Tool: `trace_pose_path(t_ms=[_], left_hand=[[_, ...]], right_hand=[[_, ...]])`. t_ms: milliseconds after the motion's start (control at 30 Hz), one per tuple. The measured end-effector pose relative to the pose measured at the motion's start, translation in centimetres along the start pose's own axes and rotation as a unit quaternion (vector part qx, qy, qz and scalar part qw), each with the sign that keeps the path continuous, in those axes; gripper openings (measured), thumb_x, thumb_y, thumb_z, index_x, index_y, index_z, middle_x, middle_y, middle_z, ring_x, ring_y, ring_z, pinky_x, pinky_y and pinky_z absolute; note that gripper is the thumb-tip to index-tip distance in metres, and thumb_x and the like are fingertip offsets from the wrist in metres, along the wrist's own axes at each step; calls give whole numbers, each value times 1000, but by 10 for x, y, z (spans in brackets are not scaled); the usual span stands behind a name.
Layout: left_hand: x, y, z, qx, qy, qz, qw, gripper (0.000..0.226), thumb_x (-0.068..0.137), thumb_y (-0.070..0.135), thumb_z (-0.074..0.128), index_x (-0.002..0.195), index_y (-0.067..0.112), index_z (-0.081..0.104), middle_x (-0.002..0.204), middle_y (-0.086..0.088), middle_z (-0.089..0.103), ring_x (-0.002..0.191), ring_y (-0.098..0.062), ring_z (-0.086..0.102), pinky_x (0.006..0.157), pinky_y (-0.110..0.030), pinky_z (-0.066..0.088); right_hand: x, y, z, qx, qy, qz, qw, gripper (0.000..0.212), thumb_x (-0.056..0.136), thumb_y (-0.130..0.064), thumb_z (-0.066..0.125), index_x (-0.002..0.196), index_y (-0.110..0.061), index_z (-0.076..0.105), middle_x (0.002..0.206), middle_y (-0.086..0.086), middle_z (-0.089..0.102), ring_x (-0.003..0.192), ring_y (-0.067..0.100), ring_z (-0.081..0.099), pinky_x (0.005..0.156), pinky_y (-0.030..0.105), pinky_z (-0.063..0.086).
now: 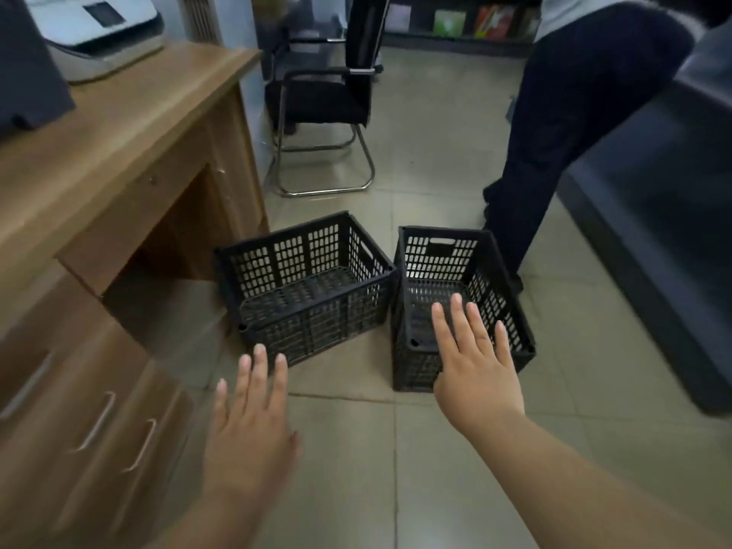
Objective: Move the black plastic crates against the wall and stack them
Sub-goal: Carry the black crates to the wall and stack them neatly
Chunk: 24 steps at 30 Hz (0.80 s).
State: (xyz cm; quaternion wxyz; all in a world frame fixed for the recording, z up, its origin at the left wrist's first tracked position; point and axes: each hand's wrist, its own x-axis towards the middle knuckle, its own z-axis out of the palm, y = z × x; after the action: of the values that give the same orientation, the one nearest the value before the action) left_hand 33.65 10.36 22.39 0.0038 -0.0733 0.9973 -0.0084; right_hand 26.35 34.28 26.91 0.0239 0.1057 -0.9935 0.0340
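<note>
Two black perforated plastic crates stand side by side on the tiled floor, both upright with nothing inside. The left crate [305, 289] sits next to the desk's corner. The right crate [455, 271] is turned lengthwise away from me. My left hand [253, 422] hovers open, palm down, just short of the left crate's near wall. My right hand [473, 362] is open with fingers spread, over the near end of the right crate, covering part of its rim. Neither hand grips anything.
A wooden desk [130, 152] with drawers fills the left; a printer [99, 29] rests on it. A black chair [325, 101] stands behind the crates. A person's dark-trousered legs [566, 124] stand right of the crates, beside a dark counter [665, 239].
</note>
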Motion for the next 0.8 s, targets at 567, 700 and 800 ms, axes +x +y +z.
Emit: trace_pose_path(t_ms=[567,700,800], left_hand=[[336,-36,49,-6,-69,-98,993,87,92,49,37,141,17,-28,148,-4,-35,138,-20,-27,113,-40,-11],[401,-60,90,34,-115,-136,983,88,92,50,37,134,15,-32,139,-6,-39,137,-21,-28,114,-42,-9],[436,-75,130,47,-142,-171,974,88,92,49,38,143,14,-24,151,-11,-30,141,-25,-23,114,-43,-9]], right_hand=[[346,-6,106,3,-82,-6,997,80,92,-22,32,128,-27,-39,134,-6,-47,127,11,-41,89,33,-39],[421,-14,154,2,-127,-22,992,84,89,-20,35,128,-27,-39,135,-5,-46,128,11,-39,89,34,-39],[470,-10,195,-5,-154,-42,987,84,89,-20,34,127,-27,-41,133,-6,-48,128,11,-39,91,34,-39]])
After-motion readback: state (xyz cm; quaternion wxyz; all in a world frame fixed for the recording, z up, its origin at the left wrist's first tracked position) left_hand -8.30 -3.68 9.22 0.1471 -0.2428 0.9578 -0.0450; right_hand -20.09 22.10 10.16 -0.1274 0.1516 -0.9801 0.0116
